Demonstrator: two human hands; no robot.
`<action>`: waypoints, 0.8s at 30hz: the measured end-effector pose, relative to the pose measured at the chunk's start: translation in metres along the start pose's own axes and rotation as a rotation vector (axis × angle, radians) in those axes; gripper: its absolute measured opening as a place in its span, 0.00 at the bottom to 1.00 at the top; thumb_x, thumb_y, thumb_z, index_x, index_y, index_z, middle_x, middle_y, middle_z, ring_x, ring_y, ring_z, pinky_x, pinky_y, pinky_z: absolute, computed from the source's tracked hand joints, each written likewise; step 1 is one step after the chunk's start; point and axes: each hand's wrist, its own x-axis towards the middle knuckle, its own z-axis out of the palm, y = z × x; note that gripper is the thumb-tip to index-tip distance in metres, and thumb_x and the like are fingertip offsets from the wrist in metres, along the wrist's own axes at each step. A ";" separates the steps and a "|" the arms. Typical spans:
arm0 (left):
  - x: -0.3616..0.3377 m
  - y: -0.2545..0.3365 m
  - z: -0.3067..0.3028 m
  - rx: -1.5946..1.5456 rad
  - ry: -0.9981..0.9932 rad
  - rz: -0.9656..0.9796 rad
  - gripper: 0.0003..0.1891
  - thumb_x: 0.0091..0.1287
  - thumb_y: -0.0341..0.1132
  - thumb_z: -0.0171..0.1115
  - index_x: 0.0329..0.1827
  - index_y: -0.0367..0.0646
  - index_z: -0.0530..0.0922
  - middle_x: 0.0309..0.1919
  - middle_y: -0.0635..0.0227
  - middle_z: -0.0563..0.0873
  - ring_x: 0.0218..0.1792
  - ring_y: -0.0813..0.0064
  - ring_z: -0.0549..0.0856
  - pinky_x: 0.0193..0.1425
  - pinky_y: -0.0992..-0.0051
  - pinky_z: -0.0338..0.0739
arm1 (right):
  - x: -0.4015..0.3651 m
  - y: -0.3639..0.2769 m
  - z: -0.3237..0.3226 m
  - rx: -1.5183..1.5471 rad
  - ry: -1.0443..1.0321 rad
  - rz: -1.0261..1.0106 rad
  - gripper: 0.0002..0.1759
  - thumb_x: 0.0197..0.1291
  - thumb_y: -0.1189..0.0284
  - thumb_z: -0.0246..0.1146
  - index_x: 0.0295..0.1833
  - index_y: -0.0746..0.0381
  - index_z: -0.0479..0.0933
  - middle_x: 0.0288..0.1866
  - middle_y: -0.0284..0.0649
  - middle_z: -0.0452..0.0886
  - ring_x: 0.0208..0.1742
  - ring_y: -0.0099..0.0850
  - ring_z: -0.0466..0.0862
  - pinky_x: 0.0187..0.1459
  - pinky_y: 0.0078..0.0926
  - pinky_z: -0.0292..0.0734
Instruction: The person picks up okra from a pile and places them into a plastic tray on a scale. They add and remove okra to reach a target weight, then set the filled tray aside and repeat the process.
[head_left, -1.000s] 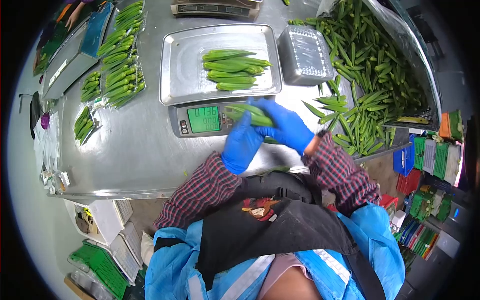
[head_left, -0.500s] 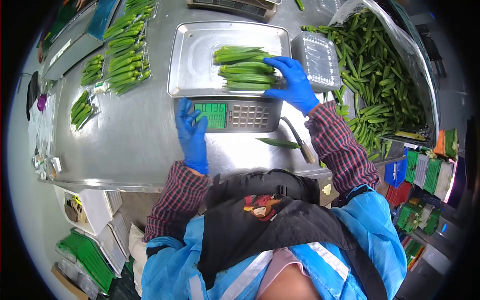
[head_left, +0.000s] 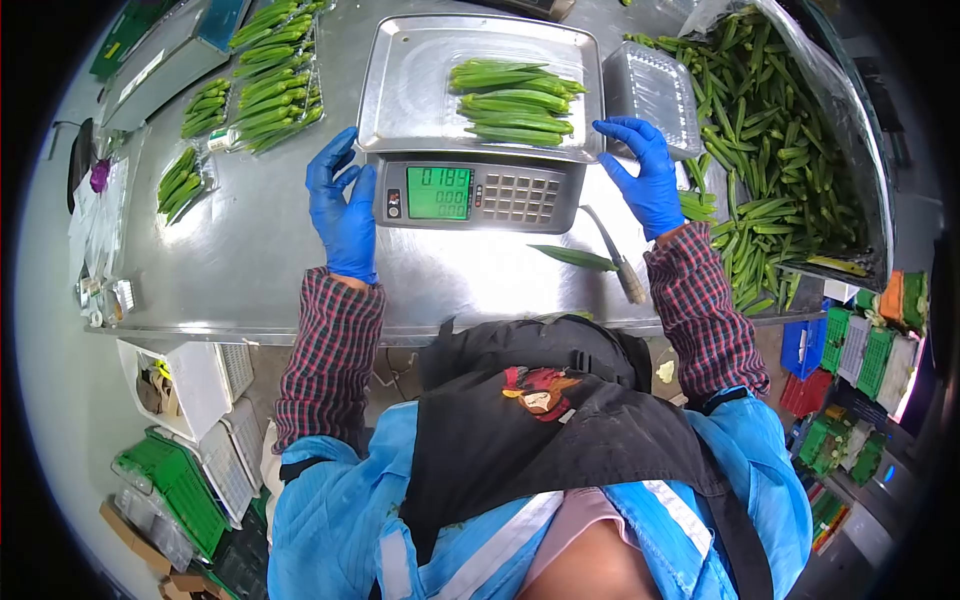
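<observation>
A row of green okra pods [head_left: 518, 102] lies on the metal tray [head_left: 420, 120] of a weighing scale, touched by neither hand. My left hand [head_left: 343, 205], in a blue glove, is beside the tray's near left corner, fingers apart and holding nothing. By the tray's right edge, my right hand [head_left: 643, 180], also blue-gloved, has its fingers spread with nothing in them. Below the tray, the scale's display [head_left: 440, 192] is lit green with digits, and a keypad [head_left: 518, 200] is to its right.
Clear plastic trays [head_left: 655, 98] stand right of the scale, before a big heap of loose okra [head_left: 770, 150]. Packed okra [head_left: 275, 95] lies at the left. A knife [head_left: 625, 270] and a single okra pod [head_left: 572, 257] lie near the table's front edge.
My right hand has let go of the okra and moved right, off the tray. My left hand has moved left, away from the display, whose digits have changed. The view has shifted slightly.
</observation>
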 end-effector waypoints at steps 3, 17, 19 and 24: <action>0.009 0.011 0.008 0.092 -0.038 0.150 0.20 0.59 0.21 0.62 0.55 0.46 0.78 0.50 0.68 0.81 0.51 0.73 0.79 0.55 0.73 0.73 | -0.004 0.000 0.004 -0.002 0.011 -0.026 0.22 0.49 0.76 0.69 0.53 0.51 0.80 0.52 0.38 0.78 0.55 0.38 0.76 0.57 0.34 0.72; 0.056 0.000 0.090 0.597 -0.641 0.566 0.13 0.53 0.33 0.68 0.43 0.52 0.83 0.35 0.66 0.84 0.37 0.61 0.81 0.41 0.64 0.76 | 0.011 -0.008 0.023 0.076 -0.072 -0.065 0.19 0.49 0.75 0.66 0.51 0.56 0.80 0.48 0.39 0.79 0.52 0.40 0.76 0.55 0.36 0.72; 0.059 -0.005 0.089 0.410 -0.676 0.470 0.10 0.56 0.32 0.67 0.42 0.48 0.84 0.34 0.65 0.84 0.35 0.63 0.82 0.41 0.68 0.76 | 0.011 -0.005 0.020 0.093 -0.064 -0.052 0.19 0.50 0.75 0.66 0.51 0.56 0.80 0.48 0.38 0.79 0.52 0.40 0.76 0.55 0.36 0.72; 0.072 -0.007 0.097 0.050 -0.621 0.048 0.09 0.56 0.32 0.68 0.40 0.46 0.86 0.30 0.64 0.83 0.34 0.65 0.83 0.42 0.70 0.77 | 0.016 0.010 0.023 0.181 0.034 0.068 0.19 0.52 0.76 0.65 0.52 0.55 0.80 0.48 0.40 0.79 0.53 0.39 0.77 0.56 0.35 0.72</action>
